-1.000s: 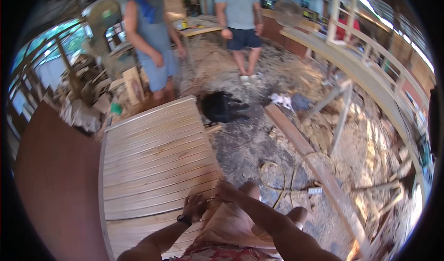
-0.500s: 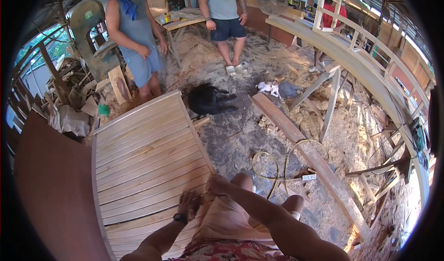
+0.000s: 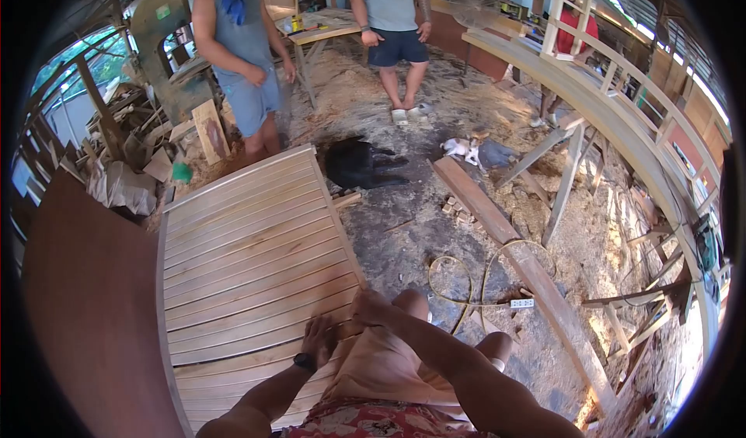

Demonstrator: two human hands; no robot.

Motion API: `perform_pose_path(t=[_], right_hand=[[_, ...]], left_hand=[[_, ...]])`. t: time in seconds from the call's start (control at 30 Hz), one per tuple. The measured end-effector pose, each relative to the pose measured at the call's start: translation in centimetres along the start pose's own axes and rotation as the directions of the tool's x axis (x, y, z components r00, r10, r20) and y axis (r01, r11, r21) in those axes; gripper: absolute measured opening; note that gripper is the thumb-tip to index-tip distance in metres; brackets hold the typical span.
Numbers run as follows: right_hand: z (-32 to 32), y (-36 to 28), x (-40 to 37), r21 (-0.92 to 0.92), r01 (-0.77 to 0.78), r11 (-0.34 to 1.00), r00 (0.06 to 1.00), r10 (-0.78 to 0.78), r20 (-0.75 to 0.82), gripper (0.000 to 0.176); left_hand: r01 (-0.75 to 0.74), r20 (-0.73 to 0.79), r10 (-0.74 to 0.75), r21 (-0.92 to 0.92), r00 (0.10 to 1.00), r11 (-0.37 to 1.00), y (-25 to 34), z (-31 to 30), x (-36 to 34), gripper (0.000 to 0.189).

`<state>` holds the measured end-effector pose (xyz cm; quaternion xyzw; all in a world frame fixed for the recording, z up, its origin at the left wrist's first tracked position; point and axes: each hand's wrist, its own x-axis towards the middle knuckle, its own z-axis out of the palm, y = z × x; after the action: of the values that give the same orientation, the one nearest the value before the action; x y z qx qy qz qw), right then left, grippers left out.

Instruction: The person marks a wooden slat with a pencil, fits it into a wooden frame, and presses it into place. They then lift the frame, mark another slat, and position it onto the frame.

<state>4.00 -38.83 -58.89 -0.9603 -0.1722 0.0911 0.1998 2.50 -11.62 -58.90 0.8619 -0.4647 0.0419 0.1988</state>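
A large slatted wooden panel (image 3: 249, 244) with a thin frame lies at the lower left, its slats running across. My left hand (image 3: 320, 338), with a dark watch at the wrist, rests on the slats near the right side, fingers spread. Close by, my right hand (image 3: 371, 307) is curled at the panel's right edge, beside my knee. Its fingertips are largely hidden, so what it grips there cannot be made out.
A brown curved sheet (image 3: 85, 306) stands at the left. A long plank (image 3: 528, 283), a cable and a power strip (image 3: 522, 304) lie right. Beyond are a black dog (image 3: 361, 163), a smaller dog (image 3: 463, 149), three people and a curved wooden frame (image 3: 606, 104).
The whole view has shifted slightly, with the background sitting a little further right. Both hands stay at nearly the same places on the panel.
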Motion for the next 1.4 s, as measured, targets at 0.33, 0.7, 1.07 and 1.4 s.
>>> perform_pose_path(t=[0.33,0.7,1.07,1.4], right_hand=[[0.9,1.2,-0.2,0.060,0.144,0.988,0.984,-0.137,-0.111,0.015],[-1.0,-0.1,-0.6,0.103,-0.017,0.995,1.000,0.018,-0.002,0.015],[0.5,0.9,-0.1,0.116,0.019,0.993,0.999,-0.016,-0.029,0.012],[-1.7,-0.1,-0.6,0.047,-0.003,0.999,1.000,0.002,0.030,0.014]], left_hand=[[0.144,0.154,-0.138,-0.034,0.978,0.989,-0.8,-4.5,-2.5,0.028],[0.227,0.178,-0.265,0.204,0.948,0.952,-7.3,-10.2,-12.1,0.027],[0.054,0.244,-0.087,0.137,0.966,0.989,-9.3,-9.1,-11.9,0.025],[-0.072,0.326,-0.026,0.287,0.945,0.955,-9.6,-9.1,-11.9,0.018]])
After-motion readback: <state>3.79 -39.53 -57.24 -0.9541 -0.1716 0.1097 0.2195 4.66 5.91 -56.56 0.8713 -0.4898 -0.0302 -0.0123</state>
